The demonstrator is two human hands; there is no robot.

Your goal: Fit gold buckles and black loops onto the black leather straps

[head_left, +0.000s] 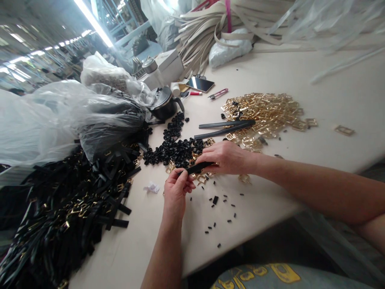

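Note:
A short black strap [197, 167] is stretched between my two hands, just above the table. My left hand [178, 185] pinches its left end, the thumb lying on top. Curled over the other end is my right hand [226, 157], which hides that part of the strap. Gold buckles [202, 179] lie beneath and around my fingers. Behind my hands sits a heap of small black loops [177, 151]. Two longer black straps [224, 129] rest beyond my right hand, against a big pile of gold buckles [267, 110].
Black straps with buckles [87, 200] are heaped at the left under plastic bags [111, 116]. A dark lidded mug [164, 103], a phone [200, 84] and pink thread snips [218, 94] stand or lie farther back. Beige strips [195, 36] fill the rear. Small black bits [215, 200] dot the near table.

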